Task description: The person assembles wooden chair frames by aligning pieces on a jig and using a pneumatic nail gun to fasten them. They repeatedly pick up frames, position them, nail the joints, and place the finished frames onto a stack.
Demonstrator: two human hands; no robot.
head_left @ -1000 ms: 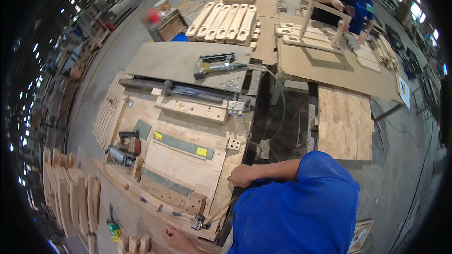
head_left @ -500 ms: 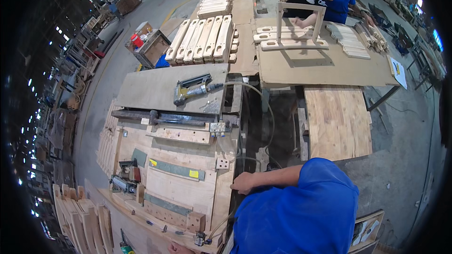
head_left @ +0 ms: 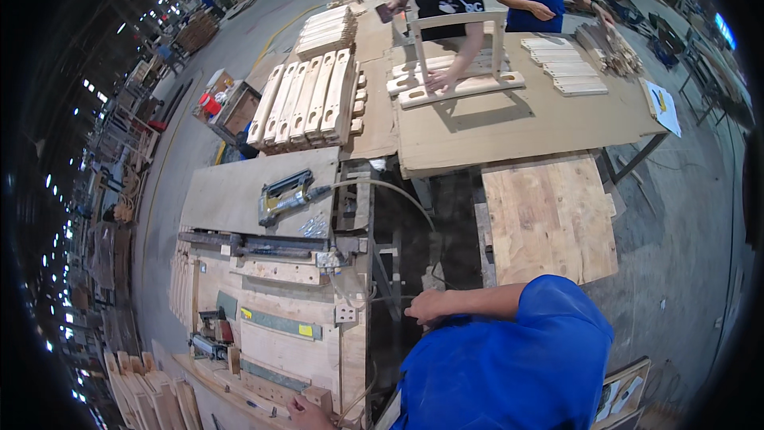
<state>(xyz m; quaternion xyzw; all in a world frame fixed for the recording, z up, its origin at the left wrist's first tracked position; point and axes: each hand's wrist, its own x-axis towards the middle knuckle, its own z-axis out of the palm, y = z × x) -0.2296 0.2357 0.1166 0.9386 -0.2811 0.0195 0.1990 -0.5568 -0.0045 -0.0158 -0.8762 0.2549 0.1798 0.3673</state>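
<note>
At the lower edge, my left hand (head_left: 309, 414) is beside a wooden block (head_left: 318, 397) at the near corner of a wooden jig (head_left: 290, 309). Its fingers look apart, with nothing visible in them. My right hand (head_left: 426, 308) is curled closed over the dark gap right of the jig, by a thin air hose (head_left: 390, 298). Whatever it grips, if anything, is hidden. The jig carries green strips (head_left: 278, 323) with yellow labels, and a pneumatic clamp (head_left: 210, 345) on its left. A nail gun (head_left: 285, 197) lies on the board beyond, unheld.
Slotted wooden slats (head_left: 302, 99) are stacked at the far left. Across the gap, a person in black handles a wooden frame (head_left: 458, 22) on a cardboard-topped table (head_left: 509, 131); another in blue stands beside. A plywood panel (head_left: 549, 219) lies right. More wooden pieces (head_left: 147, 390) stand lower left.
My view has shifted. My right hand has moved off the jig's edge to the right, and my left hand shows more, closer to the block. The person in black now has a hand on the frame.
</note>
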